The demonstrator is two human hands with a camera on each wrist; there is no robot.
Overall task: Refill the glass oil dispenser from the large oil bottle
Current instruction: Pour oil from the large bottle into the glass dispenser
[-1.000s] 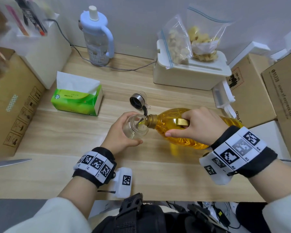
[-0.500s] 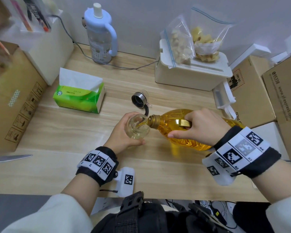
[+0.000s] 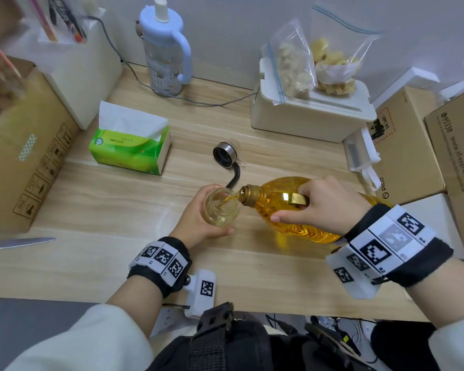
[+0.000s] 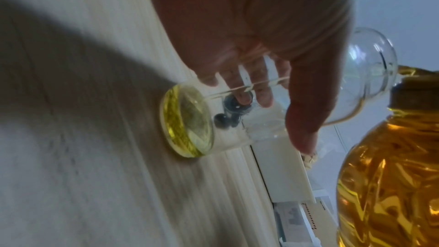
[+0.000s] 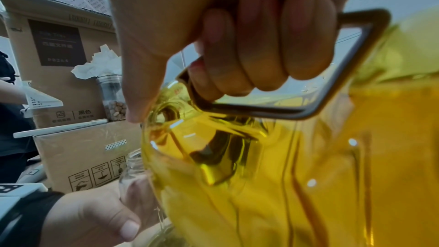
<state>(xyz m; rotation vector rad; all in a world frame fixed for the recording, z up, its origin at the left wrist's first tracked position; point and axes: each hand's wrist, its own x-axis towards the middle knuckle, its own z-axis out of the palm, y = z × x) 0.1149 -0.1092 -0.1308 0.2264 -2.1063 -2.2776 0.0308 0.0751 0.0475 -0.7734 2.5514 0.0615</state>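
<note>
A clear glass oil dispenser stands on the wooden table, and my left hand wraps around its body. The large oil bottle, full of golden oil, lies tilted with its gold neck at the dispenser's mouth. A thin stream of oil runs into the glass. My right hand grips the bottle's gold handle. In the left wrist view the dispenser holds a shallow layer of yellow oil at its base. The dispenser's metal cap with a black spout lies on the table behind it.
A green tissue box sits at the left, a blue-lidded jug and a cable at the back. A white container carrying food bags stands at the back right. Cardboard boxes flank both sides. A knife blade lies at the left edge.
Both hands keep their grips. The bottle has stayed tilted at the dispenser's mouth, and the stream of oil into the glass shows more plainly now.
</note>
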